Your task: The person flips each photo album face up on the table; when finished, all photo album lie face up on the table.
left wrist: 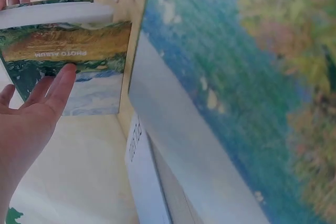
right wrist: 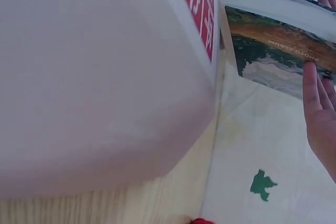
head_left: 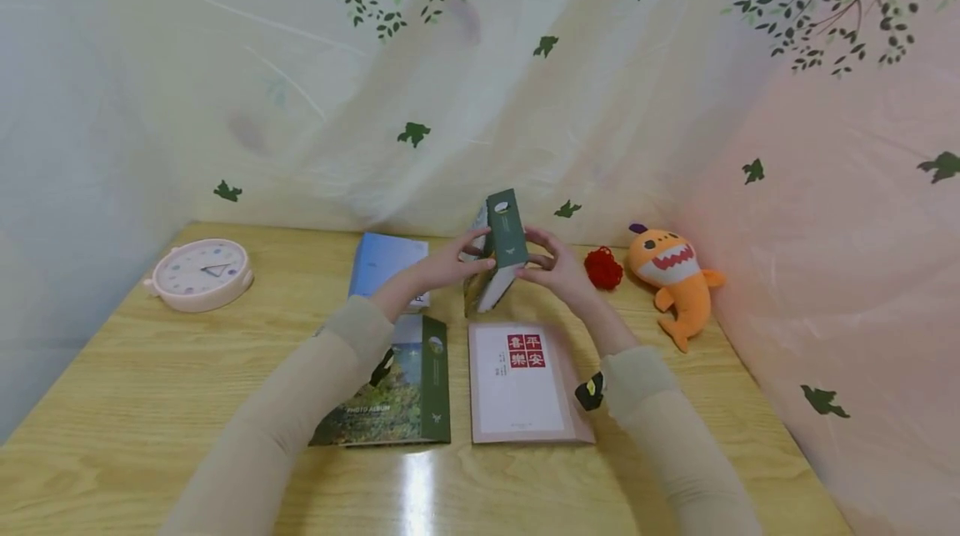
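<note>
A photo album (head_left: pixel 507 227) with a green spine stands tilted at the back middle of the table, its spine towards me and its covers somewhat apart. My left hand (head_left: pixel 457 259) touches its left side, with the thumb by the spine. In the left wrist view the left hand (left wrist: pixel 31 124) lays fairly straight fingers on the cover. On the other side my right hand (head_left: pixel 558 269) has fingers and thumb along the right edge. The right wrist view shows the right hand (right wrist: pixel 321 119) with straight fingers against that cover.
Nearer me lie another photo album (head_left: pixel 435 378) and a pink album (head_left: pixel 525 403) with red characters. A blue album (head_left: pixel 390 257) sits left of the hands. A pink clock (head_left: pixel 202 273) stands far left; red yarn (head_left: pixel 603 268) and an orange shark toy (head_left: pixel 682 278) lie right.
</note>
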Available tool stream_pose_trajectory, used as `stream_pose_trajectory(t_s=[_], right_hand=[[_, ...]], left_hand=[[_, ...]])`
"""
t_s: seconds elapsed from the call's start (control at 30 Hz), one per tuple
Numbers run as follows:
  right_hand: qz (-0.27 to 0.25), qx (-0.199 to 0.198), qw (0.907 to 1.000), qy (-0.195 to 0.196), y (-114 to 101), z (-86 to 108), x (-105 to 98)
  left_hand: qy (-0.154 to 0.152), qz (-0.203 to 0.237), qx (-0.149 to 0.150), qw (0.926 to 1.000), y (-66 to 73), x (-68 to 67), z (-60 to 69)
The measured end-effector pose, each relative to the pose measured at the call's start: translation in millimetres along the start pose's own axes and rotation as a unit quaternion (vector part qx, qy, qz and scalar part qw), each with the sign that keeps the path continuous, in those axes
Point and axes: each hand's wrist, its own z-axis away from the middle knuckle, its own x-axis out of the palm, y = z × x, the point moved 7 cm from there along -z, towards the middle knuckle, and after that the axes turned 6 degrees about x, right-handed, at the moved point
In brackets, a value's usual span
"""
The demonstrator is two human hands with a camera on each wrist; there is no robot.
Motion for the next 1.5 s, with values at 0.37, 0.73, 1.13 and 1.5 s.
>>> stream_pose_trajectory(t_s=[0.37,0.73,1.13,1.5], right_hand=[[-0.008,0.013,0.9996,-0.022,-12,-11.8,29],[0.049,0.04,0.9933,-0.096,7,-22.6,54],[0.121,0.047,0.977,-0.17,18,-18.9,62],[0.107,0.066,0.9742,-0.187,20,-17.1,63]], left_hand=[[0.046,0.079,-0.017,0.9956,-5.1,-20.0,10.4],[0.082,0.049,-0.044,0.9945,-4.1,-36.3,18.1],[0.065,0.044,-0.063,0.9949,1.7,-36.9,24.8],[0.093,0.048,-0.096,0.9899,8.8,-31.1,20.2]])
